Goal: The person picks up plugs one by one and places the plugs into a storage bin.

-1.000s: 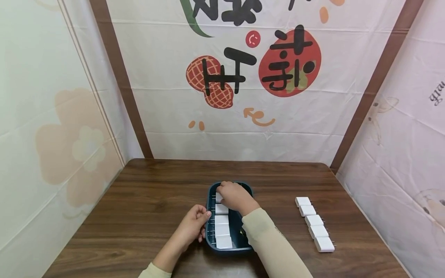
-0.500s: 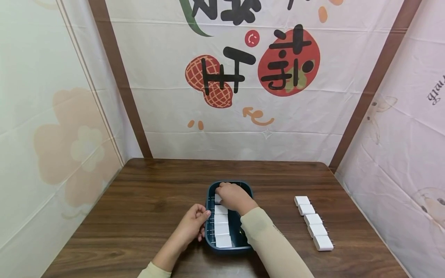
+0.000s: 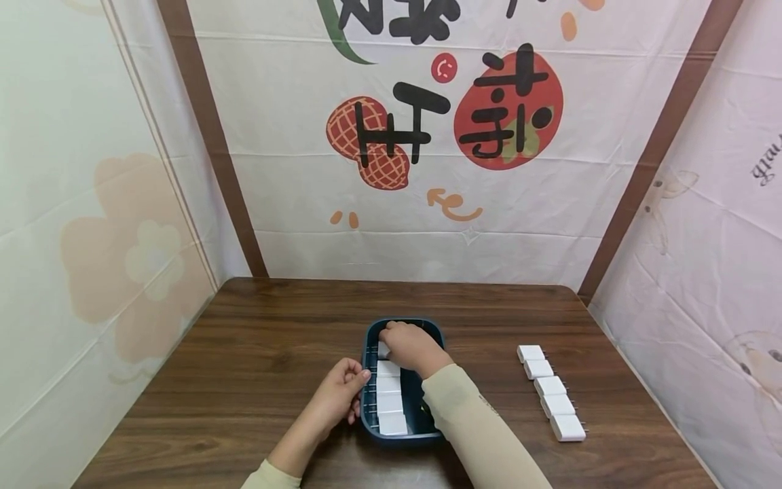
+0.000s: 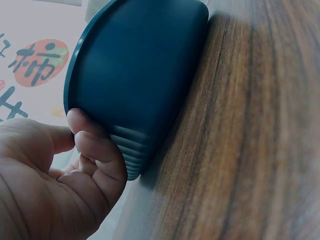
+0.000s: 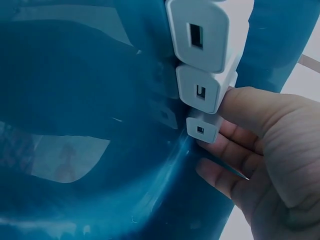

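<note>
A dark blue plastic tray [image 3: 411,394] lies on the table, with a row of white USB charger plugs [image 3: 389,402] along its left side. My left hand [image 3: 334,395] pinches the tray's left rim between thumb and fingers; the left wrist view shows the tray's ribbed outer wall [image 4: 132,145] beside them. Inside the tray's far left corner, my right hand [image 3: 417,346] holds the farthest charger [image 5: 201,129], thumb on one side and fingers behind. That charger stands in line with the others, their USB ports facing the tray's middle in the right wrist view.
To the right, several more white charger plugs [image 3: 552,386] lie in a slanting row on the brown wooden table [image 3: 275,326], metal prongs pointing right. A printed cloth [image 3: 293,251] hangs behind the table, with more cloth at both sides.
The farthest charger in the tray has shifted slightly under my right fingers. My left hand keeps its place on the rim, and the chargers on the table lie as before.
</note>
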The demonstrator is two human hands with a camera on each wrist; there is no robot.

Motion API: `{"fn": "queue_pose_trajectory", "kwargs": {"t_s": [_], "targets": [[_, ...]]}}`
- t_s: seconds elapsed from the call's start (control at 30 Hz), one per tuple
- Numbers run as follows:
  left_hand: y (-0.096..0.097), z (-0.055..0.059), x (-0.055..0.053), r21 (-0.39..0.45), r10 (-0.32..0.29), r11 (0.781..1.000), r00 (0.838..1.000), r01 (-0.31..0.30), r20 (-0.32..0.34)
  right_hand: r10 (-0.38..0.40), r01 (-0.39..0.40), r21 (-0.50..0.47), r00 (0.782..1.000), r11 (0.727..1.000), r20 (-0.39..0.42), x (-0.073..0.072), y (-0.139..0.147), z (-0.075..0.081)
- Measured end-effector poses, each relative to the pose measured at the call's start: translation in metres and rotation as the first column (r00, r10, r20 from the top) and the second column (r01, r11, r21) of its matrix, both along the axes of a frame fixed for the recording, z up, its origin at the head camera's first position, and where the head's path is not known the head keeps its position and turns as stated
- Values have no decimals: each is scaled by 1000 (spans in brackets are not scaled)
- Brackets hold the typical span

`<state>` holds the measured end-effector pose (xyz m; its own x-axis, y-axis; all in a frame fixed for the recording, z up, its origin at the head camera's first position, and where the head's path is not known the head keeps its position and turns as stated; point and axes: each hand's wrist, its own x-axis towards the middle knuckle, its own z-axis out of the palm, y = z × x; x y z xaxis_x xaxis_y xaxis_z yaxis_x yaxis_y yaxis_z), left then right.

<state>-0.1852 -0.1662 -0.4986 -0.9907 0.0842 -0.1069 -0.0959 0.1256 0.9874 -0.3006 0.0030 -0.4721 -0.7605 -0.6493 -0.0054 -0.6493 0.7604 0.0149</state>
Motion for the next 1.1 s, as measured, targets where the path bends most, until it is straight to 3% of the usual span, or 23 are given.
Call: {"fn": "queue_pose_trajectory", "kwargs": {"t_s": [1.1], "targets": [[-2, 2, -1, -9, -22, 1000, 1000, 22, 18, -8, 9, -15, 1000, 1000, 19, 2, 1, 3]]}}
